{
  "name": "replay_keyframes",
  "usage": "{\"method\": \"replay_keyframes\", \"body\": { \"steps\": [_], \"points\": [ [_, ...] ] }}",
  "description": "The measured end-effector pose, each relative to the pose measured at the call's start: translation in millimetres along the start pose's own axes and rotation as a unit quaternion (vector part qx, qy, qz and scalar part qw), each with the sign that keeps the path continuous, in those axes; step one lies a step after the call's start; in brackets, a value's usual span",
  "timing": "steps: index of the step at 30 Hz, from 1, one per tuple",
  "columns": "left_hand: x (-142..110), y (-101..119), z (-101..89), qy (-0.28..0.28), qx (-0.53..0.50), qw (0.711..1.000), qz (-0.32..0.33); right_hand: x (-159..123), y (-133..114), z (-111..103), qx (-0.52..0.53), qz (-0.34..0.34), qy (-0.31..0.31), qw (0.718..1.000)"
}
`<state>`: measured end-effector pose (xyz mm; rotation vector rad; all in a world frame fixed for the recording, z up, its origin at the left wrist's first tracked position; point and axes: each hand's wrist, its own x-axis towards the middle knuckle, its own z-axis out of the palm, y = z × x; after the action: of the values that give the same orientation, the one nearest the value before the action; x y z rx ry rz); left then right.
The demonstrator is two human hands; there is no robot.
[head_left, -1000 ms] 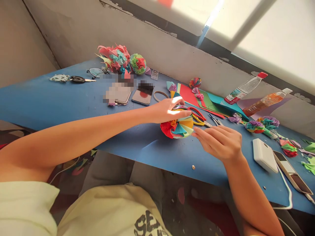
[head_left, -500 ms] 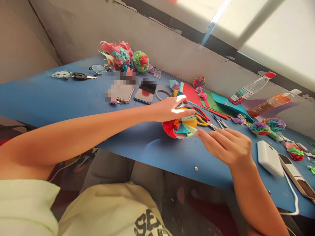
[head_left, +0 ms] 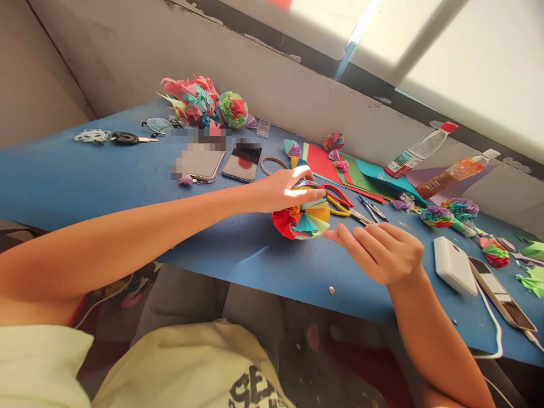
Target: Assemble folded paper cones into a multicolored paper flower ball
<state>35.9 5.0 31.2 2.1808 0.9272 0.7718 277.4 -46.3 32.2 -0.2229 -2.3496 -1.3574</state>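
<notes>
Left hand (head_left: 284,191) rests on top of the paper ball (head_left: 302,220), fingers curved over it and clamped on its upper side, pinning it to the blue table (head_left: 85,175). Ball sits mid-table, near the front edge, just in front of the scissors (head_left: 340,203).

Right hand (head_left: 378,250) lies just right of the ball, fingers extended and loosely apart, holding nothing; index fingertip meets, or nearly meets, the ball's lower right folds. Contact itself too fine to confirm.

Step in hand, as judged: shaping or adjusting the folded segments on the ball's right side while the left hand steadies it. Next move likely needs a light fingertip pinch on one thin paper fold without crushing its neighbours, and steady downward hold from the left.

Counts:
- phones (head_left: 242,161): two on the far side, one partly blurred
- bottles (head_left: 419,151): two, lying against the wall
- finished paper pieces by the far wall: one spiky cluster (head_left: 191,99), one round ball (head_left: 233,109)
- small paper flowers (head_left: 437,216) at right: at least three, more cut off at the edge
- white power bank (head_left: 454,265): one, cabled
- key (head_left: 127,137): one
- glasses (head_left: 158,124): one pair
</notes>
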Motion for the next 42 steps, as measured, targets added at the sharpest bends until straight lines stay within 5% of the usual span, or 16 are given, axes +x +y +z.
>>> {"method": "replay_keyframes", "body": {
  "steps": [23, 31, 42],
  "points": [
    [0.2, -0.6, 0.5, -0.008, 0.0, 1.0, -0.009, -2.5, -13.0, 20.0, 0.04, 0.028, -0.013, 0.999],
    [2.9, -5.4, 1.4, -0.002, -0.008, 1.0, 0.003, -2.8, -10.0, 19.4, 0.213, 0.161, 0.013, 0.964],
    [2.7, -4.9, 0.3, -0.003, -0.005, 1.0, -0.016, -1.6, -7.2, 8.2, 0.165, 0.144, -0.002, 0.976]
  ]
}}
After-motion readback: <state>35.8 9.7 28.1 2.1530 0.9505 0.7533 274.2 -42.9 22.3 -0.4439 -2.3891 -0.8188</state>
